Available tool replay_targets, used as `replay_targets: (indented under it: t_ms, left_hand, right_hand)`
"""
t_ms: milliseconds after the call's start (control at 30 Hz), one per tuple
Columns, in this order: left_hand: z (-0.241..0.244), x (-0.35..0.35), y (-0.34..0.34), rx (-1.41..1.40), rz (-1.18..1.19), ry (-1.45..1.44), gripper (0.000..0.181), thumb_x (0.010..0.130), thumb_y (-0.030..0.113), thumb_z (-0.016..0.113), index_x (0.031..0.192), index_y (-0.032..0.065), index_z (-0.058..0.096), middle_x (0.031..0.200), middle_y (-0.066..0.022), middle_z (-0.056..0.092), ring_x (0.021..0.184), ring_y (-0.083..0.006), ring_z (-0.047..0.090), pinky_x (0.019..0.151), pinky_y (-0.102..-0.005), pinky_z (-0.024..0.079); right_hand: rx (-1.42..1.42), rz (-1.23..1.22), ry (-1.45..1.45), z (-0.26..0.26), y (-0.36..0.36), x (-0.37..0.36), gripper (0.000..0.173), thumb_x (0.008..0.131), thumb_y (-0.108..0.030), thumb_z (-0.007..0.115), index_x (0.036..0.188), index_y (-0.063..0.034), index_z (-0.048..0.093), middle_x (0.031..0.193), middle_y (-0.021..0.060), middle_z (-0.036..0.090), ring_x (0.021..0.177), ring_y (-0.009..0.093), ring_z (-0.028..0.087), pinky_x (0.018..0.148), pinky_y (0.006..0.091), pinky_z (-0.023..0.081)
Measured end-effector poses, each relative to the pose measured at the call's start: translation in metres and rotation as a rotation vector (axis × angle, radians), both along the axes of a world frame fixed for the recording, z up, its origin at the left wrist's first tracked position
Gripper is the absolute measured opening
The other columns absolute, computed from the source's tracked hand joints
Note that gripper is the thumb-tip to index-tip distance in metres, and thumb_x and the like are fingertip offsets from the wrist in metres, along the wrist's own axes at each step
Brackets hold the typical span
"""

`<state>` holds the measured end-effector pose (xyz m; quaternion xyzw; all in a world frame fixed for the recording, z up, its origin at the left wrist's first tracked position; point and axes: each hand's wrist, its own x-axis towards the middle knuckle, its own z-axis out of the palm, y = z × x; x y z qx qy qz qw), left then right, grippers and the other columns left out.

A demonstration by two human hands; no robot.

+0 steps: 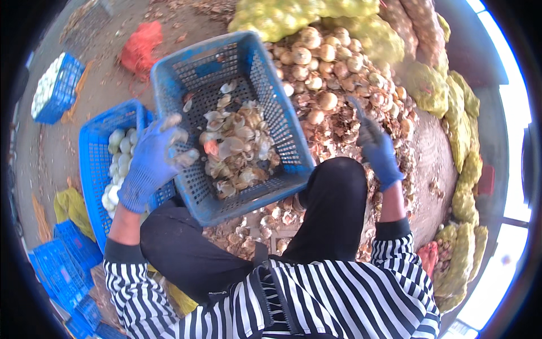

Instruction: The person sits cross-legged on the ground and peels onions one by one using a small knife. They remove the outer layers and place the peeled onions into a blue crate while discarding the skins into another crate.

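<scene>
My left hand [154, 156], in a blue knit glove with greyish fingers, is at the left rim of a worn blue plastic crate [203, 218]. Its fingers are spread, and nothing shows in them. Loose onion skins [241, 144] lie in the crate, which tilts across my knees. My right hand [374, 146], gloved alike, is over the heap of onion skins to the right. A thin blurred bluish shape points up from it; whether this is a finger or a blade I cannot tell. Unpeeled onions [326, 101] lie just beyond that hand.
Peeled white onions [123, 163] sit in a second blue crate [89, 169] at left; another full crate [63, 93] stands farther off. Stacked blue crates [63, 267] are lower left. Yellow mesh sacks [423, 87] line the right and back. A red mesh bag [142, 48] lies on the floor.
</scene>
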<state>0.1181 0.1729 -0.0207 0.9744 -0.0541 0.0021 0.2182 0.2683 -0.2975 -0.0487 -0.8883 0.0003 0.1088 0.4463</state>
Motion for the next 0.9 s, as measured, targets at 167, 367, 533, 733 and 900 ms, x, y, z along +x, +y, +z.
replay_targets:
  t_ms: [167,367,533,733,900]
  left_hand:
    - [0.037,-0.004,-0.058,0.217,0.058,-0.073,0.055,0.076,0.007,0.074,0.129,0.0072,0.062,0.146,-0.0181,0.047,0.133,-0.0347,0.048,0.108,-0.0434,0.04]
    - [0.044,-0.028,-0.103,0.188,0.029,-0.007,0.053,0.075,0.016,0.078,0.125,0.0087,0.064,0.138,-0.0156,0.054,0.125,-0.0333,0.053,0.104,-0.0446,0.042]
    - [0.037,-0.03,-0.131,0.065,0.014,0.081,0.053,0.078,0.022,0.076,0.128,0.0083,0.062,0.135,-0.0147,0.056,0.123,-0.0345,0.053,0.105,-0.045,0.041]
    - [0.015,-0.048,-0.141,-0.494,0.205,0.202,0.052,0.085,0.014,0.073,0.134,0.0032,0.057,0.133,-0.0137,0.057,0.121,-0.0253,0.058,0.105,-0.0379,0.046]
    - [0.019,-0.041,-0.163,-1.215,0.4,0.286,0.053,0.093,0.012,0.067,0.141,-0.0003,0.049,0.137,-0.012,0.056,0.123,-0.0186,0.057,0.103,-0.0347,0.048]
  right_hand:
    - [-0.239,0.175,0.079,-0.126,-0.032,0.01,0.044,0.097,-0.028,0.058,0.137,-0.0123,0.056,0.104,0.0241,0.07,0.097,0.034,0.07,0.085,0.0423,0.053]
    - [-0.542,0.274,-0.055,-0.197,0.009,0.07,0.04,0.095,-0.027,0.051,0.132,-0.0129,0.057,0.106,0.0256,0.068,0.101,0.042,0.065,0.088,0.051,0.051]
    - [-0.501,0.217,0.157,-0.263,-0.024,0.092,0.033,0.093,-0.03,0.053,0.117,-0.0114,0.067,0.105,0.0261,0.067,0.105,0.044,0.063,0.088,0.0497,0.051]
    - [0.121,0.182,0.253,-0.102,-0.008,0.045,0.037,0.1,-0.021,0.054,0.133,-0.0034,0.057,0.079,0.0058,0.064,0.068,0.013,0.062,0.058,0.0297,0.05]
    - [0.342,0.278,0.229,0.063,0.017,-0.014,0.049,0.104,-0.023,0.052,0.143,0.0045,0.043,0.078,0.0024,0.06,0.049,0.004,0.051,0.042,0.0187,0.043]
